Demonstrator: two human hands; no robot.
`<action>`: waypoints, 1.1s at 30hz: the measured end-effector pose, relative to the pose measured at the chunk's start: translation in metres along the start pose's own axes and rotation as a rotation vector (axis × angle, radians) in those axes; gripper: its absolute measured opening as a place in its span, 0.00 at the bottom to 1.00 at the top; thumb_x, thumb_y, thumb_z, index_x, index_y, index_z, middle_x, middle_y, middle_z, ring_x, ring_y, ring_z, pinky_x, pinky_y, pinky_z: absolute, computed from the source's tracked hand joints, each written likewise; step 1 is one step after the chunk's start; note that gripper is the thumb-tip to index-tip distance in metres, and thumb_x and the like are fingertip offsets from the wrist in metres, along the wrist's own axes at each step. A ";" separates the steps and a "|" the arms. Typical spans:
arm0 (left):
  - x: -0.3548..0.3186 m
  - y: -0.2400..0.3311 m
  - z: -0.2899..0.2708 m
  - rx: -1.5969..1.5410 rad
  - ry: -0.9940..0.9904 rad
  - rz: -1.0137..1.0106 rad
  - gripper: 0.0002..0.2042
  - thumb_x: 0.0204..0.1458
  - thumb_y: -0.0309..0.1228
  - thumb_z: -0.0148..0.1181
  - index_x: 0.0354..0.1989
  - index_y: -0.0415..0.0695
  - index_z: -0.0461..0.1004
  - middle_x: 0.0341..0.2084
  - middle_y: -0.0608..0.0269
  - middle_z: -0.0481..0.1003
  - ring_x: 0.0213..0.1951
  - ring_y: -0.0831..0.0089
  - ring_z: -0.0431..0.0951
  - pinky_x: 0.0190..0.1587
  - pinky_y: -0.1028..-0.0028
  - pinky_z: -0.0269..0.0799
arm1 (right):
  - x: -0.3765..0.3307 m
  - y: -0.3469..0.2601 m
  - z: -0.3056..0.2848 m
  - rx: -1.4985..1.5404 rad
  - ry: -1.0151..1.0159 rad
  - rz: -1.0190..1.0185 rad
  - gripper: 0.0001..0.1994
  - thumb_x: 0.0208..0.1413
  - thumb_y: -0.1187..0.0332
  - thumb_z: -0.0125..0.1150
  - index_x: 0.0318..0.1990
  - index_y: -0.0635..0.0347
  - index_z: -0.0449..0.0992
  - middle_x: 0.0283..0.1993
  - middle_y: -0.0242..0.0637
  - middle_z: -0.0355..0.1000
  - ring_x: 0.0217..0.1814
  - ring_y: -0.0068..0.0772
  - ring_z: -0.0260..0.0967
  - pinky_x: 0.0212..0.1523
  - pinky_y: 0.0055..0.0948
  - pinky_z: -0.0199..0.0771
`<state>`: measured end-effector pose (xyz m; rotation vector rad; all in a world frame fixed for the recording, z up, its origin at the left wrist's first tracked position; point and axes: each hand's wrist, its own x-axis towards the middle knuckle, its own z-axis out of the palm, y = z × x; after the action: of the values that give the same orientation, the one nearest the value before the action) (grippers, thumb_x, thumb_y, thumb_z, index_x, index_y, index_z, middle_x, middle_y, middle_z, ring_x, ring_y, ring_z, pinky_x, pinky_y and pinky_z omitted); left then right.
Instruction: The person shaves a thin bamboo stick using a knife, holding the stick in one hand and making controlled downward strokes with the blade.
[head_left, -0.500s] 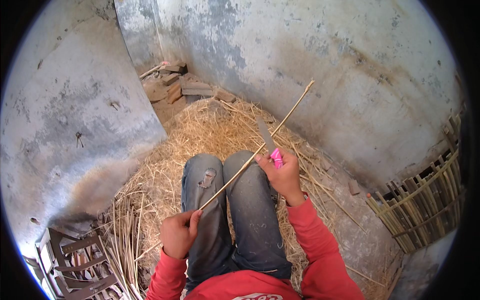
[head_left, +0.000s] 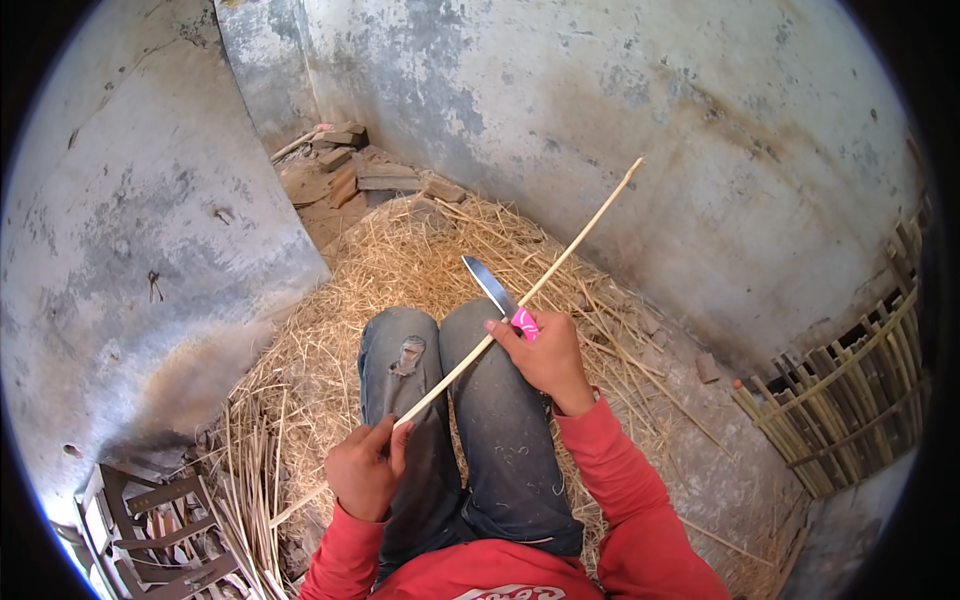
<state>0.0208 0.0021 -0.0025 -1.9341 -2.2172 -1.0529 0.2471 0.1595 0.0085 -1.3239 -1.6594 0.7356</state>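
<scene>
A long thin pale stick [head_left: 580, 238] slants across my lap, from beside my left forearm at the lower left up to a knobbly end against the wall. My left hand [head_left: 366, 468] is closed around its lower part, near my left thigh. Above my right thigh, my right hand [head_left: 547, 355] grips a knife [head_left: 488, 285] by its pink handle. The blade points up and to the left, its edge lying near the stick or against it; exact contact cannot be made out. My right thumb rests along the stick beside the handle.
Straw and shavings [head_left: 400, 255] cover the floor around my legs. Loose sticks [head_left: 255, 480] are bundled at the left beside a dark metal frame [head_left: 165, 540]. A slatted wooden basket [head_left: 850, 400] stands at the right. Bricks [head_left: 385, 178] are piled by the far wall opening.
The knife has swung from pointing up to pointing up-left, and my right hand has shifted slightly left and down. The stick appears turned, showing a paler face.
</scene>
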 end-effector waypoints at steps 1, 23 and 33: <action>0.000 0.000 0.000 0.005 0.000 0.000 0.09 0.52 0.36 0.71 0.34 0.44 0.85 0.15 0.57 0.72 0.16 0.59 0.71 0.21 0.63 0.62 | 0.001 0.000 0.000 0.027 0.003 -0.024 0.19 0.54 0.60 0.73 0.21 0.64 0.75 0.14 0.38 0.64 0.16 0.28 0.56 0.21 0.35 0.58; 0.093 0.076 -0.042 -1.767 0.258 -0.160 0.14 0.69 0.43 0.49 0.51 0.46 0.71 0.38 0.68 0.76 0.39 0.73 0.76 0.51 0.66 0.73 | -0.033 -0.072 0.004 0.593 -0.030 -0.278 0.20 0.55 0.69 0.74 0.19 0.60 0.66 0.18 0.23 0.65 0.21 0.14 0.54 0.24 0.22 0.57; 0.083 0.039 -0.003 -0.916 0.657 -0.093 0.22 0.65 0.27 0.56 0.65 0.36 0.65 0.55 0.53 0.74 0.56 0.63 0.75 0.57 0.66 0.74 | -0.035 -0.029 -0.036 0.345 -0.025 -0.129 0.23 0.50 0.80 0.71 0.16 0.59 0.59 0.25 0.39 0.78 0.23 0.16 0.64 0.23 0.23 0.64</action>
<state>0.0346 0.0738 0.0538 -1.2716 -1.5554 -2.5583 0.2684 0.1157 0.0400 -0.9593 -1.5379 0.9164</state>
